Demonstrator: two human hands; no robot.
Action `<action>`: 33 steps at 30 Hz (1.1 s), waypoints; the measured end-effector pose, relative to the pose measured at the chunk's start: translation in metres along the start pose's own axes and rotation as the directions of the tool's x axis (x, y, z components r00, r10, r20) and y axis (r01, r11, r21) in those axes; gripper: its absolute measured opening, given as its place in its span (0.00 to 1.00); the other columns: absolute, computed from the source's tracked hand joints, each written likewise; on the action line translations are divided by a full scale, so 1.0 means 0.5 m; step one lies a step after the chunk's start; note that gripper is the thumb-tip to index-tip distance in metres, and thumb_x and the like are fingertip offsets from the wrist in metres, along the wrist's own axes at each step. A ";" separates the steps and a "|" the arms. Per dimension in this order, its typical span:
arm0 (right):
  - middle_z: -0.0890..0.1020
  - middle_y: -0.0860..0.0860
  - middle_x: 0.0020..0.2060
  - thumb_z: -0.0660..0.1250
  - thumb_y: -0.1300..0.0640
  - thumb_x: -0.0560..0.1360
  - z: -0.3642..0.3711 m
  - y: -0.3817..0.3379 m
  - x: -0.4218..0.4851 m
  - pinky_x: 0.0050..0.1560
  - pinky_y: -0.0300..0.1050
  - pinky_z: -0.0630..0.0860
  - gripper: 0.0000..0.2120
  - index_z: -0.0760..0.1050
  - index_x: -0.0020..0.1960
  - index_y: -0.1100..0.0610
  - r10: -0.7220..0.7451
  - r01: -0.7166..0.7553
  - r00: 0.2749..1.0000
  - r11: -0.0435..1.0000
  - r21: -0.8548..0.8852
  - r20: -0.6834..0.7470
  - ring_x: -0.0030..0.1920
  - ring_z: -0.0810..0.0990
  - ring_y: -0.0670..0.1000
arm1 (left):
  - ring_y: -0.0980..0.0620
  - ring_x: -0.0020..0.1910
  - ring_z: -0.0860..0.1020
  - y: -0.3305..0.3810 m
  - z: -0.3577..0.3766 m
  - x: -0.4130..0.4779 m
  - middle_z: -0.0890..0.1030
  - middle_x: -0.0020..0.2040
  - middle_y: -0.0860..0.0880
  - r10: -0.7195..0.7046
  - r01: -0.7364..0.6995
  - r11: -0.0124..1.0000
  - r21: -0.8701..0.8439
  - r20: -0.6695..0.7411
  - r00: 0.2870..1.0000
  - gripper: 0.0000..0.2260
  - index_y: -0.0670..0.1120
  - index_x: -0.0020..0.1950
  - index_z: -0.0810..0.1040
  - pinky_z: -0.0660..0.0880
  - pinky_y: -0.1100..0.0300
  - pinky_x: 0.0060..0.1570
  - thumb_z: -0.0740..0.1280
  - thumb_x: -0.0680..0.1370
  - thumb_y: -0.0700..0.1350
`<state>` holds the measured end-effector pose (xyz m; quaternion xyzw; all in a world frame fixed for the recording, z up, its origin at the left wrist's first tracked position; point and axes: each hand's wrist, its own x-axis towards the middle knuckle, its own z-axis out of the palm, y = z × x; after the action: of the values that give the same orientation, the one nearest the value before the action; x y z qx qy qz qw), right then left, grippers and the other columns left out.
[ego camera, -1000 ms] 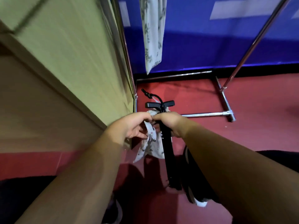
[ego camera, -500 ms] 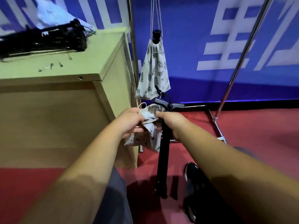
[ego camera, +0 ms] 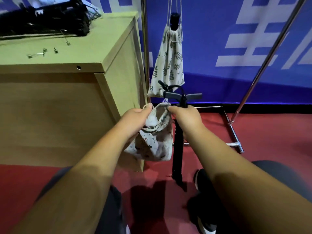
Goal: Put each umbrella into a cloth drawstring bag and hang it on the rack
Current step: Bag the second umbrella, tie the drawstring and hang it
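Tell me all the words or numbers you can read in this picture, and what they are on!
Blue banner behind the rack: big white strokes of characters, cut off by the frame's edge and by a rack pole, so no whole word can be read.
Hanging leaf-print bag: only a leaf pattern, no words.
Cloth bag held in both hands: small dark prints, too blurred to tell whether any are letters.
Wooden cabinet: no label visible.
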<state>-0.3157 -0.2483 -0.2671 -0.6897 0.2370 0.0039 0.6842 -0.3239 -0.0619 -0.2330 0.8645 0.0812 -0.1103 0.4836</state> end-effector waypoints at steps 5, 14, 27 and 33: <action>0.80 0.50 0.32 0.76 0.48 0.66 0.014 -0.091 -0.016 0.35 0.49 0.76 0.12 0.80 0.44 0.53 -0.140 0.140 0.988 0.990 0.006 0.058 0.34 0.83 0.53 | 0.43 0.60 0.78 0.001 0.002 0.034 0.81 0.64 0.41 -0.062 0.065 0.997 0.035 -0.096 0.994 0.36 0.39 0.71 0.78 0.70 0.56 0.59 0.55 0.84 0.69; 0.75 0.55 0.31 0.66 0.58 0.62 0.004 -0.147 -0.057 0.41 0.48 0.75 0.18 0.80 0.50 0.61 0.224 -0.164 0.875 0.971 -0.173 0.430 0.30 0.77 0.56 | 0.40 0.64 0.78 -0.004 0.008 0.072 0.80 0.68 0.41 -0.033 0.049 0.995 0.092 -0.170 0.985 0.30 0.44 0.71 0.77 0.74 0.52 0.63 0.56 0.85 0.66; 0.72 0.57 0.30 0.66 0.62 0.75 -0.077 -0.100 -0.039 0.30 0.45 0.73 0.04 0.77 0.48 0.61 0.106 -0.135 0.924 0.989 0.055 0.368 0.26 0.70 0.55 | 0.45 0.39 0.79 -0.005 0.056 0.070 0.81 0.41 0.48 0.086 -0.041 0.937 0.346 -0.116 0.990 0.13 0.48 0.50 0.78 0.64 0.59 0.32 0.63 0.86 0.56; 0.75 0.57 0.33 0.72 0.56 0.79 -0.095 -0.097 -0.026 0.32 0.48 0.76 0.11 0.82 0.56 0.63 0.012 -0.057 0.926 0.992 0.108 0.378 0.27 0.74 0.56 | 0.53 0.32 0.73 0.009 0.061 0.055 0.76 0.35 0.52 0.195 -0.148 0.925 0.350 -0.105 0.975 0.11 0.52 0.45 0.78 0.60 0.58 0.30 0.67 0.85 0.53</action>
<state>-0.3260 -0.2913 -0.2140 -0.6304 0.1131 0.1345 0.7561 -0.2999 -0.0893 -0.2521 0.9442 0.0183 -0.0198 0.3283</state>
